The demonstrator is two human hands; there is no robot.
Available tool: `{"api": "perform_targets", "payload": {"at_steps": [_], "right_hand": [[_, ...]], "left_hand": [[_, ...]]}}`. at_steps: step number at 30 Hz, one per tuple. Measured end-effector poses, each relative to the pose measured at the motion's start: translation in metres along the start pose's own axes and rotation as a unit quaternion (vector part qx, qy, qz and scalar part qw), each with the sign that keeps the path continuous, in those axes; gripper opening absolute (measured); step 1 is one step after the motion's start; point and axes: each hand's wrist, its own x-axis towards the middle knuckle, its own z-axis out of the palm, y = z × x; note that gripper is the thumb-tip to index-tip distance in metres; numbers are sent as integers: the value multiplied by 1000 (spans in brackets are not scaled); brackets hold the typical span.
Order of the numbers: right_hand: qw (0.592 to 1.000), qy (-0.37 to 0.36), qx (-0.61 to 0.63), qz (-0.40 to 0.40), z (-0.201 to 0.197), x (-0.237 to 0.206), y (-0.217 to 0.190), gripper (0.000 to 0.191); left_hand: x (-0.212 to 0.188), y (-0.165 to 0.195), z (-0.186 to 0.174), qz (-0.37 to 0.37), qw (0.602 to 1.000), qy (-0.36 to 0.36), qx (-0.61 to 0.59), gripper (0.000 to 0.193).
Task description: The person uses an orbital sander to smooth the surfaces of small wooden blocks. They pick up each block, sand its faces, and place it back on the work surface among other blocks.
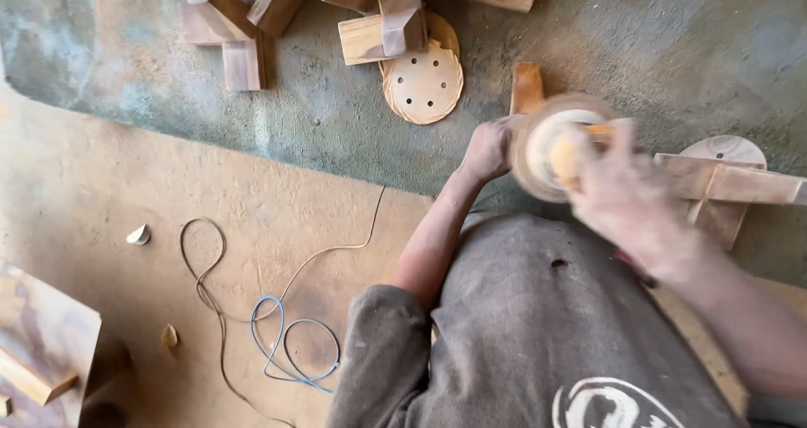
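My left hand [486, 149] is closed around the edge of a round sander disc [551, 146], knuckles up, forearm running down to my grey shirt [538, 327]. My right hand [626, 194] is blurred, sits just right of the disc and over it; looks wrapped on a yellowish handle [567, 157] at the disc's middle, but I cannot tell how tight that grip is. Disc sits between both hands, blurred, face tilted toward me. Just above the disc, a small wooden block [527, 87] stands on the dusty floor [294, 117]. Right of my right hand, a wooden bar [727, 181] lies across a round wooden piece [725, 150]. Up and left of my left hand, a sanding pad with holes [423, 85], partly under stacked wood blocks [378, 33]. Far down left of my left hand, a blue-and-tan cable [282, 344] loops on a tan board [126, 192].
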Motion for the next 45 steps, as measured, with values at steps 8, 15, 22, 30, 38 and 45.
{"api": "perform_targets", "payload": {"at_steps": [8,15,22,30,38,45], "right_hand": [[1000,24,-12,-12,0,19,12,77],[996,5,-76,-45,2,17,-23,72],[998,29,-57,-19,13,3,5,76],[996,56,-62,-41,23,4,-14,70],[995,12,0,99,31,-19,35,84],[937,255,162,173,126,-53,123,89]], "left_hand": [[-3,-10,3,-44,999,-15,-16,33],[-3,-18,3,-69,996,-47,-1,34],[-1,-5,-1,-68,996,-62,19,25],[5,-10,1,5,1000,-28,8,45],[12,-7,-4,-27,995,-89,27,34],[17,24,-14,8,997,-63,43,49]]}}
